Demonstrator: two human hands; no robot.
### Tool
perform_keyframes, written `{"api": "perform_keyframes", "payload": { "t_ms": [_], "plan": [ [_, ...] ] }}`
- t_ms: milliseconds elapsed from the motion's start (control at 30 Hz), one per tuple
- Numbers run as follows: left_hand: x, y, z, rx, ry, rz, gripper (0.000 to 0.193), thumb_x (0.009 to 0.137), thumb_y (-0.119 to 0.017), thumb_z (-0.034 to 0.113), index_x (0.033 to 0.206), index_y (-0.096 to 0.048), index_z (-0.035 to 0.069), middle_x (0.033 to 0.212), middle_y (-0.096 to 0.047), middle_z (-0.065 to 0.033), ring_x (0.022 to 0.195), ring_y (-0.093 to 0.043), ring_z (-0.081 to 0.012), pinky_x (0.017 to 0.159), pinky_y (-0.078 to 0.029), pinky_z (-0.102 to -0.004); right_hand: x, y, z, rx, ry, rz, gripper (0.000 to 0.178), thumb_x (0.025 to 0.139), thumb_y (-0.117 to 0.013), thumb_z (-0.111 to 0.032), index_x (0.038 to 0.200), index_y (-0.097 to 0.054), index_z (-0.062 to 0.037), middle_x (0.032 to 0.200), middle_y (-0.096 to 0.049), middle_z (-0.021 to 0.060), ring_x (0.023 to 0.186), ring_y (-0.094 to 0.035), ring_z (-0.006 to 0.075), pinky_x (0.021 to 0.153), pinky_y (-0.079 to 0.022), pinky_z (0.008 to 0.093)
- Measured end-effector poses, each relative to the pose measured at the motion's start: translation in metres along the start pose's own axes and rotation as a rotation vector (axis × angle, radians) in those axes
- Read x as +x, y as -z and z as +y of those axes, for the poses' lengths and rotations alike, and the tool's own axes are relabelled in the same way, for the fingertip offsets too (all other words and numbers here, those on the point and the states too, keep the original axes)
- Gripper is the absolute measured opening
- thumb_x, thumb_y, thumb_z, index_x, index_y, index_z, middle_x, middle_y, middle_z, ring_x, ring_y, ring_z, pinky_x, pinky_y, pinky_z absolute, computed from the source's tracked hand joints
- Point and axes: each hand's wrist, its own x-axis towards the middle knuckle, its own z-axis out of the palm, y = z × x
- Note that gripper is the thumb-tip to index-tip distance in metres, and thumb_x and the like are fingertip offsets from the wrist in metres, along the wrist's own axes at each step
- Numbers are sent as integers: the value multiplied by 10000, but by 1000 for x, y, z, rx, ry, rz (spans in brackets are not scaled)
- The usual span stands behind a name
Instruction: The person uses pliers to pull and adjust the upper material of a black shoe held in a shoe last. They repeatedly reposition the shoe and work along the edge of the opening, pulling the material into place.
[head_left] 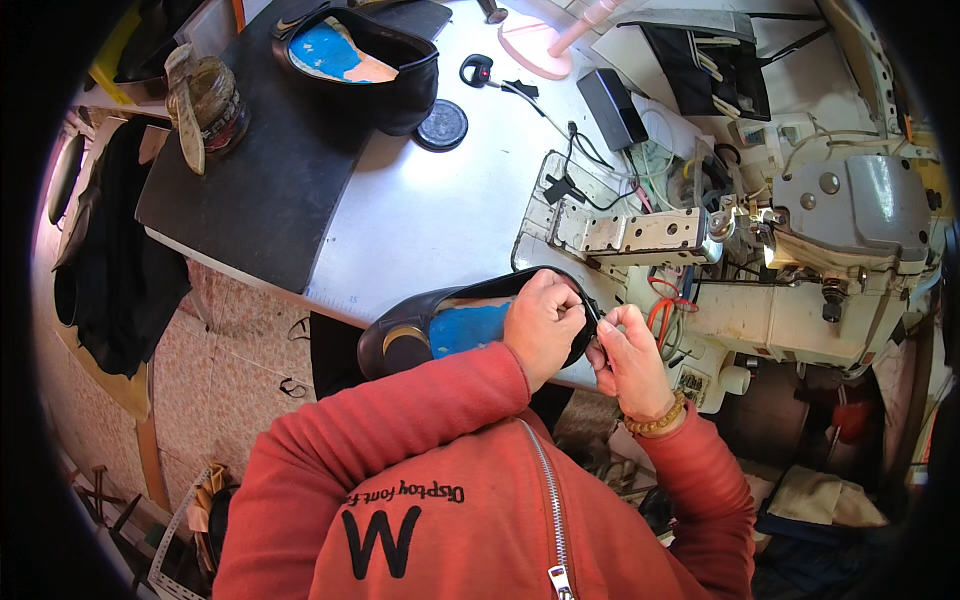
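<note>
A black shoe [400,312] lies at the table's near edge, close to my body. Blue and tan patches show on its inner sole, and a gold-brown curved piece is at its left end. My left hand [545,328] reaches into the opening, its fingers closed on the shoe's right-end rim. Just outside that rim, my right hand [632,362] is closed in a pinch, fingertips against the edge. What lies between those fingertips is too small to make out. A second black shoe [405,95] with a similar blue and tan inside rests farther back.
A sewing machine [850,215] stands to the right, its arm [650,236] reaching toward the shoe. Left on a black mat [265,190] are a jar [222,105] and a flat stick [188,125]. A round black lid [441,126], pink stand [535,48] and black box [612,108] lie behind, with loose cables.
</note>
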Motion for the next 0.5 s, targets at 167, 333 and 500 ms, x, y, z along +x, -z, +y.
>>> {"api": "perform_keyframes", "payload": {
  "t_ms": [167,333,500],
  "plan": [
    [0,-2,1,-71,28,36,55,724,-597,36,688,-582,-2,784,-553,-101,692,-560,-239,611,-449,-314,-1,-1,10,160,-10,11,59,965,-409,-186,946,-381,-138,644,-476,44,384,-267,59,354,-215,201],
    [-1,-3,2,-98,53,35,55,729,-600,38,699,-587,-6,781,-549,-96,693,-560,-225,618,-451,-308,-2,-1,13,152,23,0,53,967,-404,-190,951,-380,-145,649,-478,38,382,-266,58,357,-219,198],
    [-1,1,2,-70,72,-24,56,772,-620,51,763,-614,-4,821,-534,-68,709,-515,-145,629,-418,-257,-2,-5,17,144,82,2,54,967,-404,-190,957,-376,-145,652,-478,35,385,-269,55,360,-219,192]
  ]
}}
